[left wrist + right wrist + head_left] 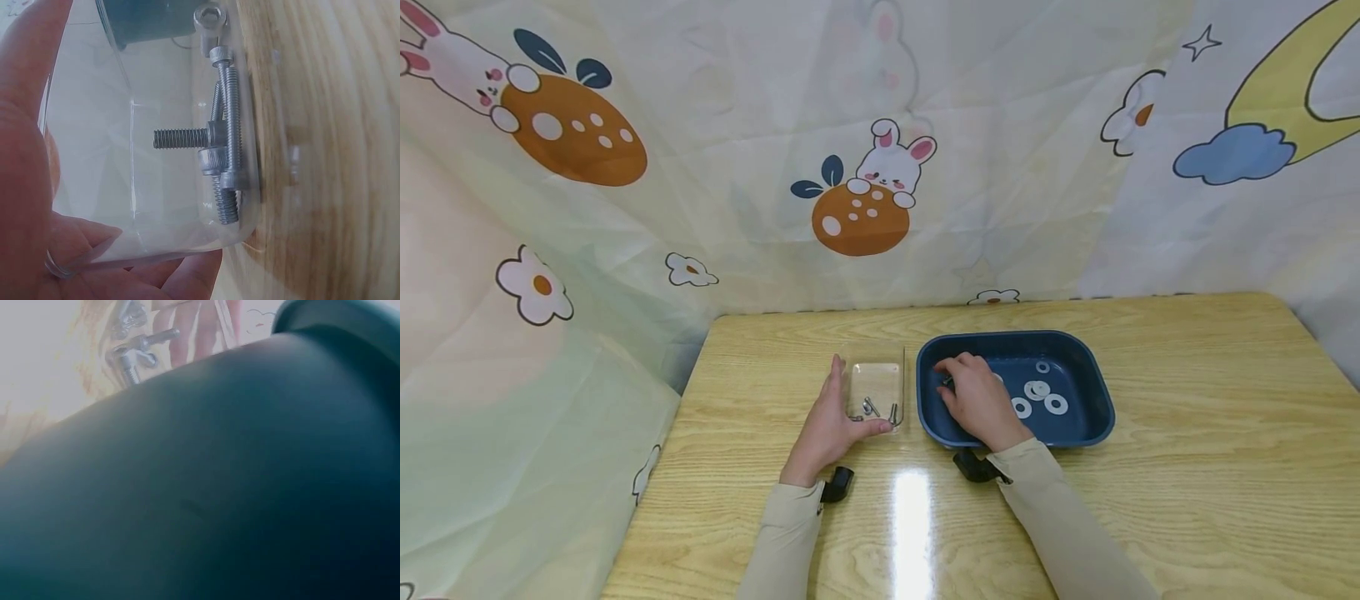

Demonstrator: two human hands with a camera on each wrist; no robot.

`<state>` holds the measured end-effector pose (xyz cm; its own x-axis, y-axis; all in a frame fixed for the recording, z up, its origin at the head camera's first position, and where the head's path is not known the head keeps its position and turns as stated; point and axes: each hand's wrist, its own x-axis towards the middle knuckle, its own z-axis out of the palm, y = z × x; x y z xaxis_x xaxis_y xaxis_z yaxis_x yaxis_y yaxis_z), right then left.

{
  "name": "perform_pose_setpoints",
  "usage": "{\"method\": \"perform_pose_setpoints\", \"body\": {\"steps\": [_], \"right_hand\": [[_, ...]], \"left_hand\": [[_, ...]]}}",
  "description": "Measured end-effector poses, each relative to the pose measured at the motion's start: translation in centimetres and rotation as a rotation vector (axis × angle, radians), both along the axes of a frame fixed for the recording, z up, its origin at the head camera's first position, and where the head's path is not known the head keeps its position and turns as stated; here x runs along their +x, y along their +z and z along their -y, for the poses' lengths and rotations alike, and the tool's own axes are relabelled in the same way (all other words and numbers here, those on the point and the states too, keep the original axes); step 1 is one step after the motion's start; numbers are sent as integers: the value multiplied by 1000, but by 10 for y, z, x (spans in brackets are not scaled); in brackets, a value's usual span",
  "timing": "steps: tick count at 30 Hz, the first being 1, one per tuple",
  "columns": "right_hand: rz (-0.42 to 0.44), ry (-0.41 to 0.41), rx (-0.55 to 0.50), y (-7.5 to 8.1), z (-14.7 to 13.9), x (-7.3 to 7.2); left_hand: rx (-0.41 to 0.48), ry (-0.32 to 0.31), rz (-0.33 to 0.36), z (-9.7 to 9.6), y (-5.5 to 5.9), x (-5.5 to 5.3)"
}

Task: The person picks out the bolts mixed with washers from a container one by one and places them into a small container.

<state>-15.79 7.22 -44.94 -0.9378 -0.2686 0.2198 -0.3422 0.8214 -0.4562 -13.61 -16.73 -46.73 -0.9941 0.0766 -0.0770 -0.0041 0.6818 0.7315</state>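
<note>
A clear plastic box (877,375) stands on the table, with several silver socket-head screws (228,119) lying in it. My left hand (827,425) holds this box, its thumb along the near side and the fingers up the left side. In the left wrist view the hand (25,144) wraps the box's wall. Inside the dark blue tray (1015,335), my right hand (981,400) reaches down at the left end. Its bent thumb and fingers pinch a small screw (949,382), mostly hidden by them. The right wrist view is mostly filled by the tray's outer wall (187,475).
Several flat white washers (1056,404) lie in the tray, to the right of the right hand. The tray stands close beside the box on the wood-grain table (1210,417). A printed cloth (1022,167) hangs behind the table and along its left side.
</note>
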Motion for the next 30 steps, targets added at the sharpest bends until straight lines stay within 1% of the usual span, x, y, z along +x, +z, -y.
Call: {"method": "perform_pose_setpoints", "body": {"steps": [7,15,19,30], "right_hand": [[59,-9,27,-2,0,-1],[130,7,74,-7,0,-3],[162,-2,89,-6,1,-2],[179,-4,135,-7,1,0]], "left_hand": [[-1,0,3,0,0,-1],[1,1,3,0,1,-1],[-3,0,5,0,1,-1],[1,-1,7,-1,2,1]]}}
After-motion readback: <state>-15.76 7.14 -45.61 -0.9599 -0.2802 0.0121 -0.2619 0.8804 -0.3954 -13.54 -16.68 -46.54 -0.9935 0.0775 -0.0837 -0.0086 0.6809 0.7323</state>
